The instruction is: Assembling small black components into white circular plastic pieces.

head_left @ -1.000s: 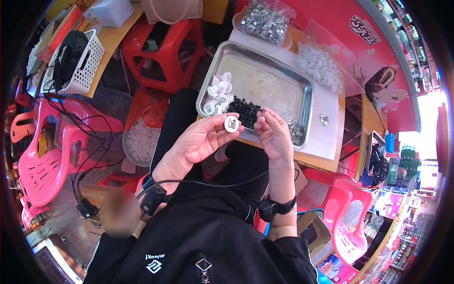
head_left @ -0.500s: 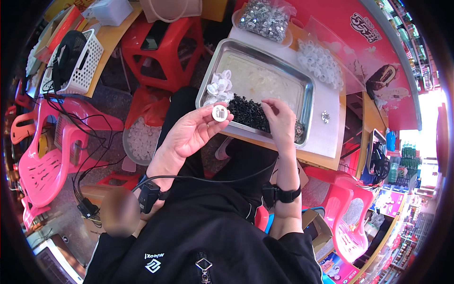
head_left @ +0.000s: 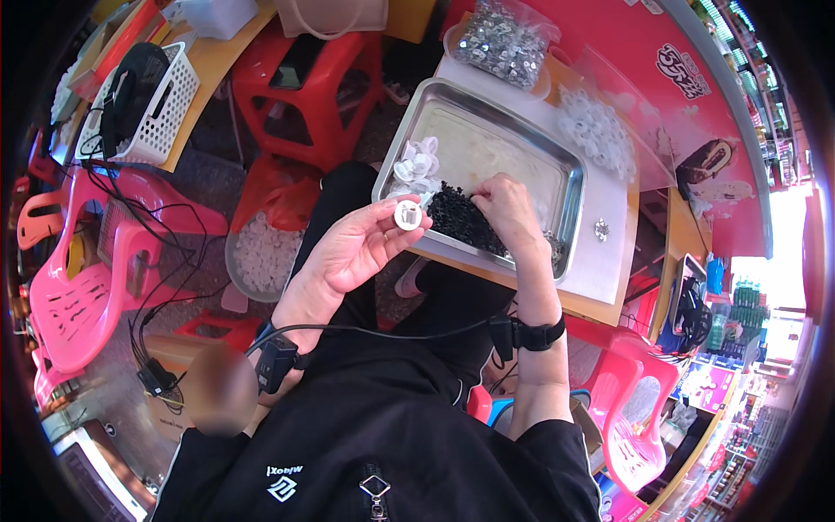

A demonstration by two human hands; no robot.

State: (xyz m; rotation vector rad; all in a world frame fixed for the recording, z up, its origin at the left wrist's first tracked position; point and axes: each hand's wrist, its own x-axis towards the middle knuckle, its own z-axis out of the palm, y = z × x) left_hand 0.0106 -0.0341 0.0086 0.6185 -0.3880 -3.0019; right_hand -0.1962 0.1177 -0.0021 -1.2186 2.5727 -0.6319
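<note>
right hand [head_left: 509, 210] has moved left over the black pieces [head_left: 459, 217]

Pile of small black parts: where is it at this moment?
In the head view, the pile of small black parts lies in the metal tray, along its near side, right of the white pieces and partly covered by the right hand.

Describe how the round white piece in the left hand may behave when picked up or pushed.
The round white piece is probably light: the left hand holds it by the fingers. It seems stiff: no bending shows in that grip. Its round outline suggests it could roll if set on edge.
</note>
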